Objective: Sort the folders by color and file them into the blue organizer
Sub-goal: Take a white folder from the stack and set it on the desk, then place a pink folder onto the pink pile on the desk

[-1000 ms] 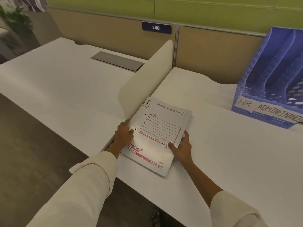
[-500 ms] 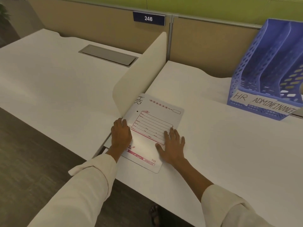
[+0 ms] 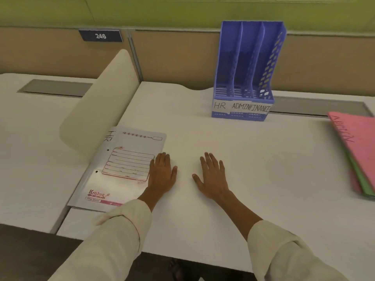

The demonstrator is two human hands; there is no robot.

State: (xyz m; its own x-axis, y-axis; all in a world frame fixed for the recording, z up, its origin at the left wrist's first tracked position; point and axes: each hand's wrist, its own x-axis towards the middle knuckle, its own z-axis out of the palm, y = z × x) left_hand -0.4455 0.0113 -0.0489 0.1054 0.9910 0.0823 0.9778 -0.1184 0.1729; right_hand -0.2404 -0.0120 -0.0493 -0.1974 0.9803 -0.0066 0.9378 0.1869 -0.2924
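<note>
A white folder [image 3: 123, 165] marked HR, with a red printed form, lies flat at the left of the desk against the divider. My left hand [image 3: 162, 173] rests palm down at its right edge, fingers spread, holding nothing. My right hand [image 3: 212, 175] lies flat and open on the bare desk, apart from the folder. The blue organizer [image 3: 246, 78] stands upright at the back with three slots labelled HR, ADMIN and FINANCE. A pink folder [image 3: 359, 142] tops a stack at the right edge, with a green folder [image 3: 363, 182] beneath it.
A cream curved divider [image 3: 101, 110] separates this white desk [image 3: 253, 179] from the neighbouring desk at left. Grey cable hatches [image 3: 54, 88] sit at the back of both desks. Tan partition panels with a sign reading 246 [image 3: 100, 35] rise behind.
Both hands have slid right off the white folder onto the desk; the left still touches its right edge. The view has turned right, revealing the whole organizer and the pink and green folders.
</note>
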